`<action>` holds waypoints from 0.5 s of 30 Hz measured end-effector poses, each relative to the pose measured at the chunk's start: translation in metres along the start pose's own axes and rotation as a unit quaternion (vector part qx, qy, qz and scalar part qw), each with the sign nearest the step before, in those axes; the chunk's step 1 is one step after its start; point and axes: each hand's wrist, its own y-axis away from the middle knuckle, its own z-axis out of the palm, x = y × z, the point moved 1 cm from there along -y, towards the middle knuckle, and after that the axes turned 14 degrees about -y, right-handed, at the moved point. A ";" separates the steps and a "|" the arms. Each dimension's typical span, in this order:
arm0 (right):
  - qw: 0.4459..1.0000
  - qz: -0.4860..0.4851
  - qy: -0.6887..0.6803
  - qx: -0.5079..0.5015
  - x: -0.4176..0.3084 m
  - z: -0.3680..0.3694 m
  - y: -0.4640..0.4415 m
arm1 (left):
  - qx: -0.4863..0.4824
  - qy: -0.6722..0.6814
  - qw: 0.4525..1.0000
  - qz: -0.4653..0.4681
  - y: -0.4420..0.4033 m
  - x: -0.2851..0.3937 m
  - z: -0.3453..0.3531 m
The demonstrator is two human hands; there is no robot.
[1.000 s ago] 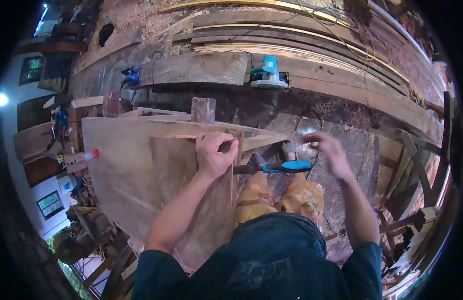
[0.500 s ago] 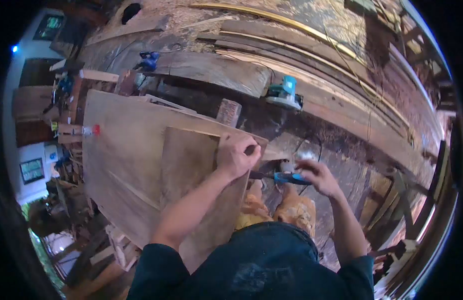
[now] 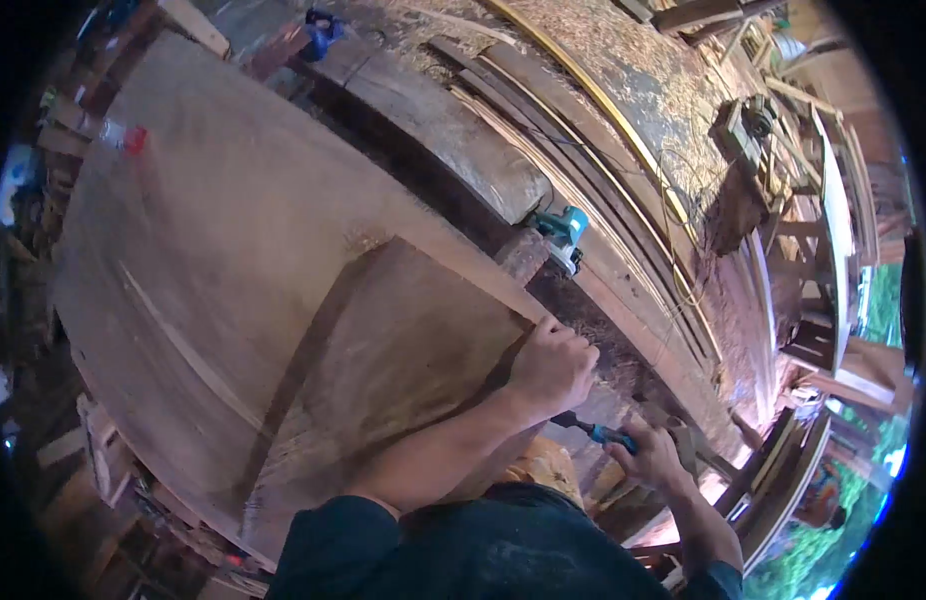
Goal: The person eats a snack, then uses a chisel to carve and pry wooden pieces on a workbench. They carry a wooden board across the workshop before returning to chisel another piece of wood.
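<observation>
A smaller wooden board (image 3: 393, 340) lies on top of a large wooden panel (image 3: 213, 190). My left hand (image 3: 555, 368) is closed around the smaller board's edge near its right-hand corner, its fingertips partly hidden. To the right and a little lower, my right hand (image 3: 651, 458) grips a hand tool (image 3: 611, 436) by its blue and black handle. The tool's dark shaft points left toward the board's edge, under my left wrist. Its tip is out of sight, so I cannot tell what kind of tool it is or whether it touches the wood.
Beyond the panel's far edge, a teal power saw (image 3: 565, 236) rests beside a wood block (image 3: 523, 256). A blue power tool (image 3: 321, 35) stands at the top. Long planks (image 3: 553, 115) and a cable lie on the shavings-covered floor. A red-capped container (image 3: 133, 138) sits on the left.
The view has turned and come closer to the boards. My left hand now wraps the smaller board's edge; the right hand still holds the blue-handled tool, now lower in view.
</observation>
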 end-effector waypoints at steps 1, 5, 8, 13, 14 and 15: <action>0.998 0.053 0.028 0.001 -0.013 -0.004 0.010 | 0.007 0.013 1.000 0.005 0.000 -0.001 -0.001; 0.993 0.109 0.051 -0.005 -0.069 -0.020 0.031 | -0.007 0.045 0.999 0.012 0.000 -0.003 -0.007; 0.994 0.095 0.049 0.002 -0.065 -0.023 0.037 | 0.010 0.069 0.997 0.016 -0.001 -0.003 -0.006; 0.999 -0.008 -0.028 0.031 0.010 0.011 0.012 | 0.030 0.041 0.998 0.031 -0.002 -0.004 0.001; 0.998 -0.018 -0.057 0.024 0.029 0.022 0.005 | 0.027 0.027 0.999 0.036 -0.001 -0.004 0.002; 0.996 -0.030 -0.082 0.015 0.049 0.031 -0.005 | 0.026 0.026 0.998 0.041 -0.001 -0.002 0.003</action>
